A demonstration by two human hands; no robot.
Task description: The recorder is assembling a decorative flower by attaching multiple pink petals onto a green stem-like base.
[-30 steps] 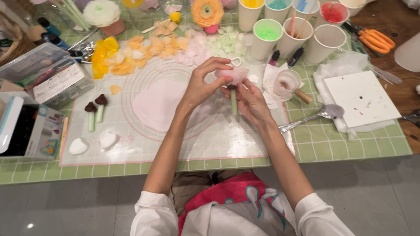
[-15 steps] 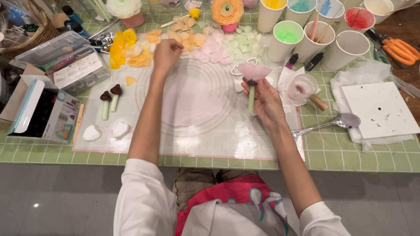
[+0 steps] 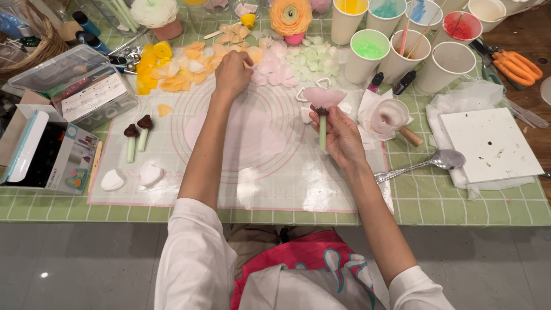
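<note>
Green-checked tablecloth under a clear mat: the right hand (image 3: 340,136) grips an upright pale-green stem (image 3: 322,131) with pink petals, while the left hand (image 3: 232,72) reaches far forward, fingertips pinching among loose pink petals (image 3: 274,64).

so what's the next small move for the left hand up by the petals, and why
Probably pinch up one pink petal and carry it back to the flower. The left hand rests on the loose petals at the far edge of the mat, fingertips down among them, while the right hand holds the pink flower on its green stem upright, apart from the pile, as if waiting.
</note>
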